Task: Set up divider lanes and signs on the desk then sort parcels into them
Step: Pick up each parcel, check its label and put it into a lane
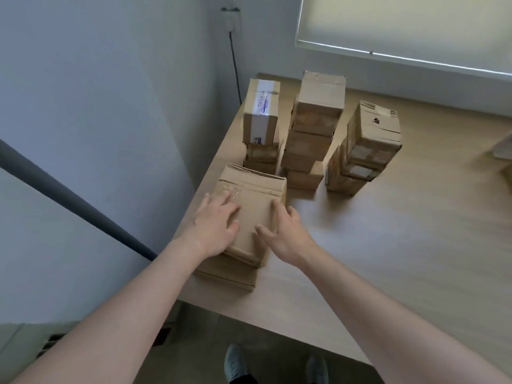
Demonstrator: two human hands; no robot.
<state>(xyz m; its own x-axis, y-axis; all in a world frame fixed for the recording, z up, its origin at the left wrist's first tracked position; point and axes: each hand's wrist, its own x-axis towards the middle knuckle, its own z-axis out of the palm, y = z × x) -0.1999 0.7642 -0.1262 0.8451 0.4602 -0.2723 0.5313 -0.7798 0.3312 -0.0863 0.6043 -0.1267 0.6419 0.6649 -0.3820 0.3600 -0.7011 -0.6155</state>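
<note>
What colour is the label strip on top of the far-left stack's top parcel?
White, with blue print, on the top parcel of the far-left stack; seen in the head view.

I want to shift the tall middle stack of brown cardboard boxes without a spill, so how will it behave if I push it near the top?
The tall middle stack of brown cardboard boxes will probably tip or shear: its layers sit visibly offset. The top box overhangs those below, so it would likely slide first. Pushing low on the smooth wooden desk seems safer.

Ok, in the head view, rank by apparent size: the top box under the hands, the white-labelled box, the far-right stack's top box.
1. Top box under the hands, though nearest the camera.
2-3. White-labelled box and far-right top box: too alike.
</note>
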